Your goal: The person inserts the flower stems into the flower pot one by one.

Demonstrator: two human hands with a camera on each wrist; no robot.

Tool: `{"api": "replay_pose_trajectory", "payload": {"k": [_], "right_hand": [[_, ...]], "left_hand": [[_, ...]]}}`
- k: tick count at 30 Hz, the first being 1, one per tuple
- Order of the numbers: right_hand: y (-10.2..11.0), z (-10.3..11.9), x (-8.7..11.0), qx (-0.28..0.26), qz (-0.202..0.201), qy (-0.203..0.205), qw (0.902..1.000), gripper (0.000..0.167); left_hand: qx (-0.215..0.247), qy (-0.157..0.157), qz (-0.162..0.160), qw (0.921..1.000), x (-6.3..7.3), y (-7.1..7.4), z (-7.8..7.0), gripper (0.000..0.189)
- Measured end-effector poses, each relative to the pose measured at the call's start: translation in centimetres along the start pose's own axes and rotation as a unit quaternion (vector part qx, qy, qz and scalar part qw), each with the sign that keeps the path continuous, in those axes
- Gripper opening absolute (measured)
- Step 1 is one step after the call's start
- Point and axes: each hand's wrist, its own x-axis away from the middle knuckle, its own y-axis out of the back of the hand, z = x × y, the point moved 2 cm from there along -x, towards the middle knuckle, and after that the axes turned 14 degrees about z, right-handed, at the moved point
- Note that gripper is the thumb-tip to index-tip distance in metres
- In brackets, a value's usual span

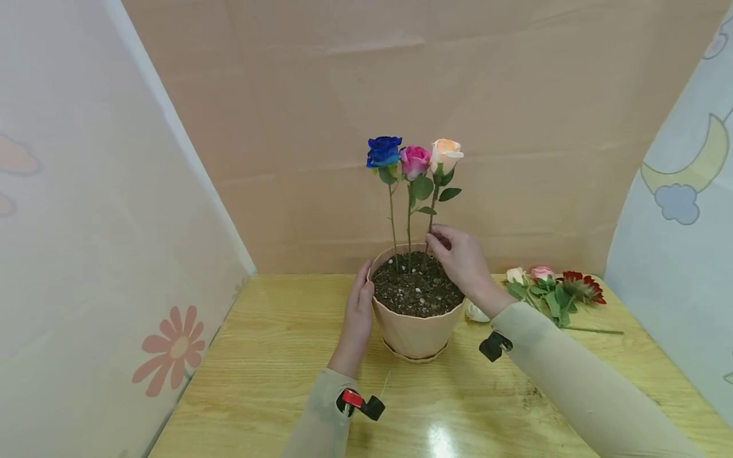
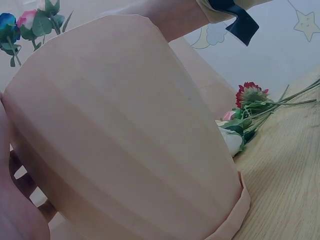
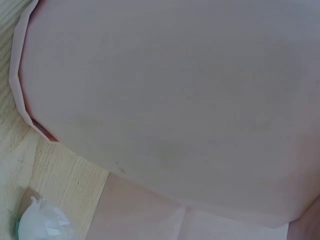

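Observation:
A pale peach flower pot (image 1: 415, 334) filled with dark soil (image 1: 415, 292) stands on its saucer (image 1: 417, 358). Upright in the soil are a blue rose (image 1: 383, 152) and a pink rose (image 1: 415, 162). To their right is a cream-peach rose (image 1: 446, 154); my right hand (image 1: 465, 262) pinches its stem low down, just above the soil. The stem's lower end is partly hidden by the fingers. My left hand (image 1: 359, 305) rests along the pot's left side, its fingers lying against the wall near the rim. In the right wrist view the pot wall (image 3: 170, 100) hides most of the hand.
Right of the pot lie several loose flowers: a white rose (image 1: 516, 275), a light pink rose (image 1: 541, 273) and a dark red flower (image 1: 584, 287). Another white bloom (image 1: 476, 313) lies close beside the pot. Soil crumbs (image 1: 532, 394) dot the wooden table (image 1: 286, 331).

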Motion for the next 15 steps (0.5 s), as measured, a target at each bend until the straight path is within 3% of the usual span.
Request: {"api": "replay_pose_trajectory", "payload": {"k": [6,15], "right_hand": [[0.06,0.12,-0.25,0.017,-0.003,0.004,0.9998,0.023],[-0.07,-0.15,0.07,-0.009,-0.002,-0.002,1.0,0.018]], "left_hand": [[0.004,0.002,-0.003,1.0,-0.11,0.09,-0.03,0.054],[0.0,-0.003,-0.008,1.0,-0.15,0.0,-0.05,0.053]]}}
